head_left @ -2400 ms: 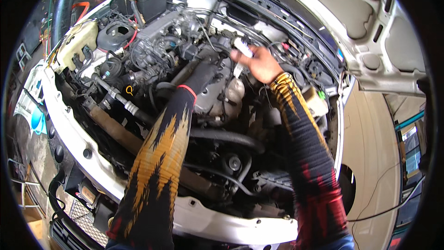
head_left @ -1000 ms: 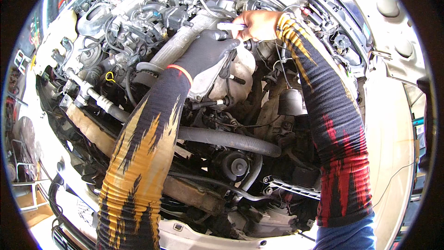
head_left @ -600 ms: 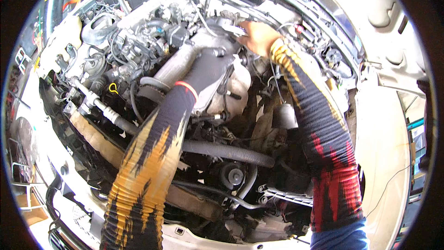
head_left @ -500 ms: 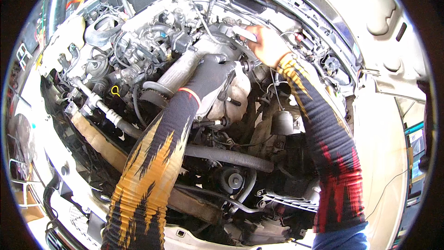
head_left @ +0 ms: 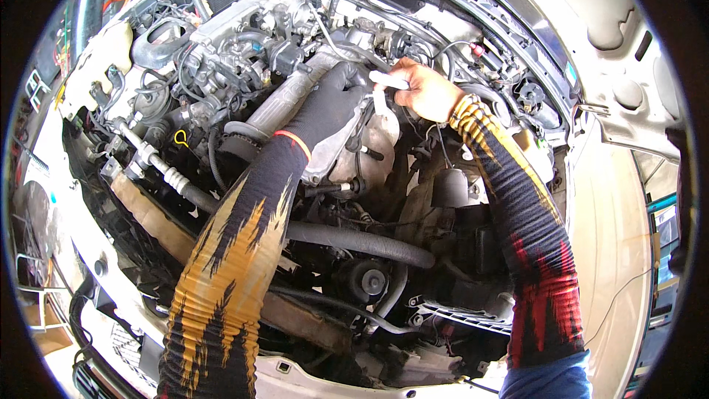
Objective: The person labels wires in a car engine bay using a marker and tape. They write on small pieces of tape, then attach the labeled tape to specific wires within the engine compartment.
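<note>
Both hands meet over the engine: right hand fingers pinch a white tool, lying crosswise; gloved left hand fingers unclear.

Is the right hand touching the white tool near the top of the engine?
Touching. In the head view, the right hand closes its fingers around one end of the white tool, with no gap between them.
</note>
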A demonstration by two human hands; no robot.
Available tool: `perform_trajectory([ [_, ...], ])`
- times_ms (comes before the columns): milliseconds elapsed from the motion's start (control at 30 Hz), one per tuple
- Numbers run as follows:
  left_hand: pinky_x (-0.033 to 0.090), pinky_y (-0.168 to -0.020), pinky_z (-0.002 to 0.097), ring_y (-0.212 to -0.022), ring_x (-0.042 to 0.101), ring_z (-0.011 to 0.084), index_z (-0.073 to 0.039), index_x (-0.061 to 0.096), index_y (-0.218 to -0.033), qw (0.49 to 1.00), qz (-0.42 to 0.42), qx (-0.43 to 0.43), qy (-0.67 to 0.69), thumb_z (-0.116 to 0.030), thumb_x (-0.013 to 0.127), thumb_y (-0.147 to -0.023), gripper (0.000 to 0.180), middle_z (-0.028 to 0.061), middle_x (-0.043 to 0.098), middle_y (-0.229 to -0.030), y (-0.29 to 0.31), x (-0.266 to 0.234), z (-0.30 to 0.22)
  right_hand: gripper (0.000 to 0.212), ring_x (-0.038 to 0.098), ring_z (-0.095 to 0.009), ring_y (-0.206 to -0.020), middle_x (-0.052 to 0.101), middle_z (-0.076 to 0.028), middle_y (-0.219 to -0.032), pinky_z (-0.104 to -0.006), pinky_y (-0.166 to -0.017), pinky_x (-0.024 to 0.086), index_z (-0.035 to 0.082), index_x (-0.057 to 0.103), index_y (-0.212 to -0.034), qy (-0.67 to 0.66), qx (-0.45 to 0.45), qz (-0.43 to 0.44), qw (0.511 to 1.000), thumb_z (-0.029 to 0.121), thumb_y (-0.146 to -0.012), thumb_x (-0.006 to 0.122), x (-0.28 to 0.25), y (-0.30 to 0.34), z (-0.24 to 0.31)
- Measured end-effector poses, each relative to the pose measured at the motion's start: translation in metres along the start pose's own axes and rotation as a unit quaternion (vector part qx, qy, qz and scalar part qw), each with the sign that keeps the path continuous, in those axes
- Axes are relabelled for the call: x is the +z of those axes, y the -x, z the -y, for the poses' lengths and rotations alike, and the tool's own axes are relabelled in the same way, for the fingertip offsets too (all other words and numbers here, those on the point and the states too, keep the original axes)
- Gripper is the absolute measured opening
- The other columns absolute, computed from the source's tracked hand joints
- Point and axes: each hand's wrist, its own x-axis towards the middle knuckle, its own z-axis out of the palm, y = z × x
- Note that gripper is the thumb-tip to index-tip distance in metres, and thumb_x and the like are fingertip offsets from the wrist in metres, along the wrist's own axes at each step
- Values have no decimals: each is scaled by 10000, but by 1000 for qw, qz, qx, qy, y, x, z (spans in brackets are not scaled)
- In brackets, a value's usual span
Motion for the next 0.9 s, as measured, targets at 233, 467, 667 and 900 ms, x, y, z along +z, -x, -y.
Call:
perform_trajectory([
  [233, 498, -825, 299, -905, 579, 100, 7, 658, -1117, 997, 27, 29, -60, -115, 634, -1016, 160, 31, 674, -964, 0, -1, 9, 240, 610, -182, -829, 651, -93, -895, -336, -806, 508, 87, 750, -1081, -144, 22, 4, 989, 117, -866, 647, 12, -8, -13],
  [467, 451, -659, 200, -762, 543, 25, -50, 694, -1203, 990, 39, -101, 91, -156, 547, -1055, 234, -30, 658, -897, 0, -3, 4, 222, 457, -125, -481, 561, -8, -646, -308, -416, 324, 77, 646, -765, -402, 282, -381, 784, 247, -832, 773, -1, 11, 12],
  [667, 422, -583, 217, -699, 522, 34, -80, 698, -1186, 973, 37, -122, 192, -179, 554, -1049, 222, -46, 636, -874, 3, -9, -11, 313, 490, -135, -494, 593, -32, -675, -299, -420, 363, 54, 650, -797, -414, 332, -385, 755, 290, -800, 857, 58, 0, 54],
  [900, 406, -552, 237, -645, 516, 58, -86, 696, -1089, 974, 20, -147, 170, -218, 587, -1043, 177, -44, 612, -803, -3, -10, -6, 130, 485, -90, -524, 611, -11, -699, -263, -449, 348, 47, 692, -869, -490, 260, -343, 758, 138, -892, 781, 71, 0, 47],
])
